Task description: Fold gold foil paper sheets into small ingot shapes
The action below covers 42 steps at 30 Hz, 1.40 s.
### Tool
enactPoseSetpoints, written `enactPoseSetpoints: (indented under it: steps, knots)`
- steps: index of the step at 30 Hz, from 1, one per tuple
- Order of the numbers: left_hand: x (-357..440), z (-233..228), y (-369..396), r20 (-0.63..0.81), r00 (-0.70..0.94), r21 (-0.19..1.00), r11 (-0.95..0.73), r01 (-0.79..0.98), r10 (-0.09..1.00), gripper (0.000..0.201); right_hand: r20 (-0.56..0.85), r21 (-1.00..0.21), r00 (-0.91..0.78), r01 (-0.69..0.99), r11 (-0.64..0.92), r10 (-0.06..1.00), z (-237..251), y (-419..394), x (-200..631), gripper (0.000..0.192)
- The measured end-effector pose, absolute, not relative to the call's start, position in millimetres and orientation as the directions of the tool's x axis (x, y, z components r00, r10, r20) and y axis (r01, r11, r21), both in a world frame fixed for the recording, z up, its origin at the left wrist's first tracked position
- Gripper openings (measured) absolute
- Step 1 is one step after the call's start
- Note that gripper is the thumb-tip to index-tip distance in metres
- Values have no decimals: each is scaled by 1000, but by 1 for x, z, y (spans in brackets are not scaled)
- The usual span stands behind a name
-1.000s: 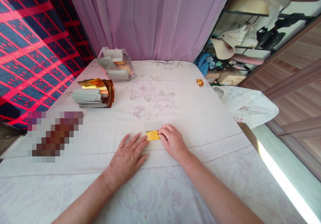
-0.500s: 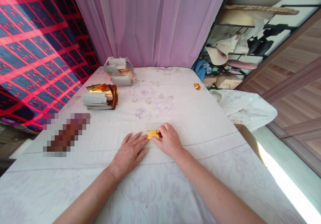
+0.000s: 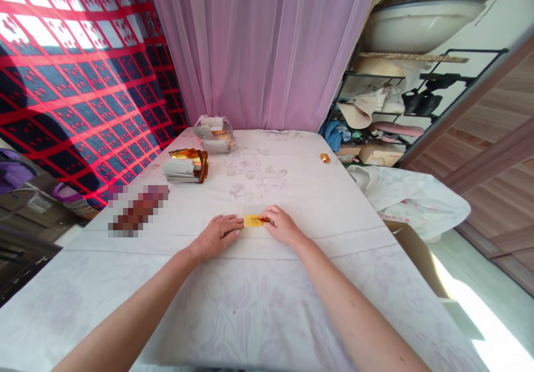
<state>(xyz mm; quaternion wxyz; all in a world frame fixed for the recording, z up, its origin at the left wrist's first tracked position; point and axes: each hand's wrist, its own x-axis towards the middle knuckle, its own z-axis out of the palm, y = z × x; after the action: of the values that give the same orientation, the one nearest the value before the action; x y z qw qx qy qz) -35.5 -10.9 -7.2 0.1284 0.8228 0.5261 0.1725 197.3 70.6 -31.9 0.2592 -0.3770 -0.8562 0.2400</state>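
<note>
Writing: none readable anywhere, no brand, no label on any paper.
Gold paper: one small gold foil sheet (image 3: 252,221) lies flat on the white floral bedsheet (image 3: 292,316), right between the two hands.
Left hand: the left hand (image 3: 217,235) rests palm down, fingers stretched together, fingertips touching the sheet's left edge. It grips nothing.
Right hand: the right hand (image 3: 282,226) is curled, thumb and fingertips pinching the sheet's right edge, where a darker orange fold shows.
Stacks: two. One open stack of gold-and-white papers (image 3: 186,165) sits well ahead and left of the left hand; a second stack in a clear plastic bag (image 3: 214,134) is just beyond it.
Folded piece: one small gold folded piece (image 3: 324,158) lies well ahead of the right hand, near the bed's far right edge.
Right side: one white plastic bag (image 3: 411,201) lies off the bed edge, beyond the right hand.
Change: half a second ago the right hand covered more of the sheet; now more gold shows between the hands. The head has lifted, so curtain and shelves fill more of the view. The left hand stays flat.
</note>
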Motion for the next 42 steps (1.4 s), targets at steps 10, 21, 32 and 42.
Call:
enactPoseSetpoints:
  steps: [10,21,32,42]
  knots:
    - [-3,3,-3,195,403,278,-444,852,894,33,280,-628,-574,497,599,769,-39,72,197,30]
    - [10,-13,-2,235,421,153,-461,874,876,27,130,-670,-393,642,373,910,-17,74,181,18]
    - [7,-22,10,357,377,283,-484,828,854,20,307,-630,-342,626,459,888,-29,67,179,14]
    - [2,-25,12,400,391,274,-515,812,829,24,290,-661,-363,593,460,885,-31,67,179,17]
